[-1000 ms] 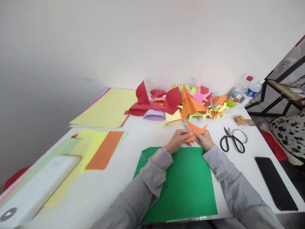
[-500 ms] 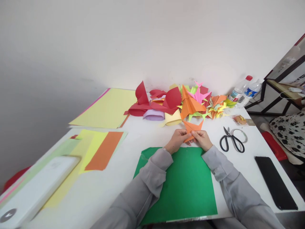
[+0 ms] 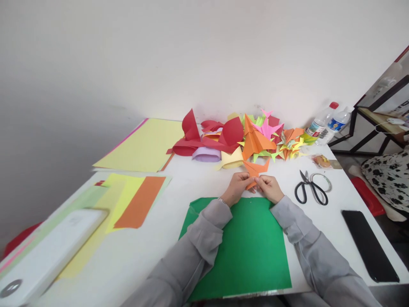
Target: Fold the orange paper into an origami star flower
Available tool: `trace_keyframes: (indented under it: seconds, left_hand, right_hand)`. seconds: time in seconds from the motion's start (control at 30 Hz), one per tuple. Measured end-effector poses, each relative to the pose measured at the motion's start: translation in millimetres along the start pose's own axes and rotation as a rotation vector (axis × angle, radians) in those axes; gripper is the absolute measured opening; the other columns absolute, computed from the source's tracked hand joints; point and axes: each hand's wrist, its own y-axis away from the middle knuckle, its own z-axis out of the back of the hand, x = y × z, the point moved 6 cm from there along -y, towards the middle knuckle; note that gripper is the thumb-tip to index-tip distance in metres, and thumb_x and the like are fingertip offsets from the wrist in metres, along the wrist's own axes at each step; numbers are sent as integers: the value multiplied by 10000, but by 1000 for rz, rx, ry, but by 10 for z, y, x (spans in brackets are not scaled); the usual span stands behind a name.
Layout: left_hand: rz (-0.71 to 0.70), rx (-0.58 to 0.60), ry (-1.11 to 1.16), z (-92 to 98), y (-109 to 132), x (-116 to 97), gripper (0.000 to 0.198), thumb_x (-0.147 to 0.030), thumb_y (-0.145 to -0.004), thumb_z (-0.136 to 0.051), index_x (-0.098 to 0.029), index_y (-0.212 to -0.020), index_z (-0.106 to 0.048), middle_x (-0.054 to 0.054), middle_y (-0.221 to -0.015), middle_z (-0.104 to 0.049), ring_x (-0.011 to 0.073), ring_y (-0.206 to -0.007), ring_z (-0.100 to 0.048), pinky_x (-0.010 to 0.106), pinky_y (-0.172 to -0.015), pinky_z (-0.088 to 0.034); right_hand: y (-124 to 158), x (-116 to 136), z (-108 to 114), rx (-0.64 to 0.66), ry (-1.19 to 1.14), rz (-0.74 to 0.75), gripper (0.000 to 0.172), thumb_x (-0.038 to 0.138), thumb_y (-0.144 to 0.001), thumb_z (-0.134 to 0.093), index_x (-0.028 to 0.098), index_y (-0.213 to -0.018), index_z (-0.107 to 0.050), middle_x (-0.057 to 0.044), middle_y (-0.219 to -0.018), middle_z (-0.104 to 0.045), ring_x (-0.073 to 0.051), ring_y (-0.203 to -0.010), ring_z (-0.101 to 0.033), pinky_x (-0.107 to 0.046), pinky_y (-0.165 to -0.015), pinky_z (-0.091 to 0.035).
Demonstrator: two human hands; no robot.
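Note:
Both hands pinch a folded orange paper figure (image 3: 255, 169) with two pointed wings, held just past the far edge of a green sheet (image 3: 252, 247). My left hand (image 3: 238, 187) is closed on its lower left part, thumb on top. My right hand (image 3: 270, 187) is closed on the lower right side, its thumb close to the other thumb. The fingers hide the figure's lower end. Right behind it stands a heap of folded paper pieces, including an orange paper plane (image 3: 254, 138) and a pink figure (image 3: 267, 127).
Black-handled scissors (image 3: 310, 187) lie to the right, with a black phone (image 3: 369, 245) nearer. Two bottles (image 3: 334, 123) stand at the back right. On the left are coloured sheets (image 3: 140, 202), a long white device (image 3: 53, 256) and large yellow paper (image 3: 140, 145). A person's patterned clothing (image 3: 386, 177) shows far right.
The orange figure has shifted slightly left and tilted between my fingers. My right hand has moved a little to the left; my left hand barely differs.

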Motion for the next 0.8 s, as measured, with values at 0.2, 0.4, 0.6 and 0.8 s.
trace_keyframes:
  seconds: [0.2, 0.4, 0.6, 0.8]
  left_hand:
    - [-42, 21, -34, -11, 24, -56, 338, -412, -654, -710, -114, -570, -574, 25, -517, -620, 127, -416, -572, 251, -445, -472]
    - [-10, 148, -106, -120, 96, -88, 312, -396, -661, -708, -103, -614, -614, 24, -500, -612, 118, -424, -562, 244, -461, -477]
    - [48, 166, -122, -140, 102, -56, 331, -413, -650, -715, -95, -665, -627, 28, -526, -618, 115, -439, -571, 238, -457, -488]
    - [69, 217, -111, -132, 76, -25, 326, -397, -631, -738, -101, -639, -601, 36, -556, -627, 123, -456, -590, 252, -470, -511]
  right_hand:
    - [-29, -59, 91, -67, -87, 11, 531, 590, -729, -600, 194, -404, -458, 34, -378, -442, -89, -395, -382, -239, -437, -324]
    - [-30, -70, 141, -103, -205, -21, 458, 537, -688, -672, 170, -449, -536, 21, -404, -504, -100, -404, -423, -253, -442, -352]
    - [-3, -31, 153, -159, -153, -17, 334, 481, -679, -705, 150, -685, -663, -13, -542, -632, -138, -481, -521, -262, -464, -406]
    - [-20, -78, 209, -240, -173, 12, 320, 469, -700, -690, 150, -716, -657, -13, -603, -637, -135, -535, -530, -258, -496, -412]
